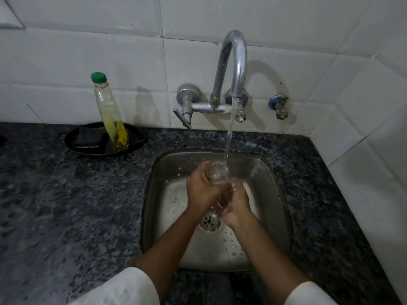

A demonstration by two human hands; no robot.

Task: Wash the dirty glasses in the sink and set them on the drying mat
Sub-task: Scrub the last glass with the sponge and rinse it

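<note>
A clear drinking glass is held over the steel sink, right under the running water from the chrome tap. My left hand is wrapped around the glass from the left. Touching its lower end from the right is my right hand, fingers curled under the stream. Both hands hide most of the glass. No drying mat is in view.
A bottle with a green cap and yellow liquid stands in a black dish with a dark scrub pad at the back left. Dark speckled granite counter surrounds the sink. White tiled walls close off the back and right.
</note>
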